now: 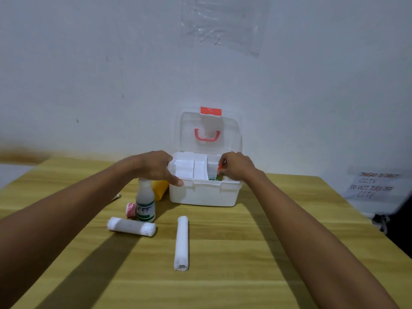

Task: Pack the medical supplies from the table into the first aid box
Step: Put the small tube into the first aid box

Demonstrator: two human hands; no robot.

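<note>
Open first aid box (205,192) at the far middle of the table (278,241), clear lid (210,132) upright. My left hand (156,168) grips the box's left rim, thumb on the front wall. My right hand (236,167) pinches a small red object (220,167), possibly a cap, over the right compartment, above something green (214,178). Left of the box stand a white spray bottle (145,201), a yellow bottle (159,189) and a red tape roll (131,210). Nearer me lie two white gauze rolls (131,226), apart.
</note>
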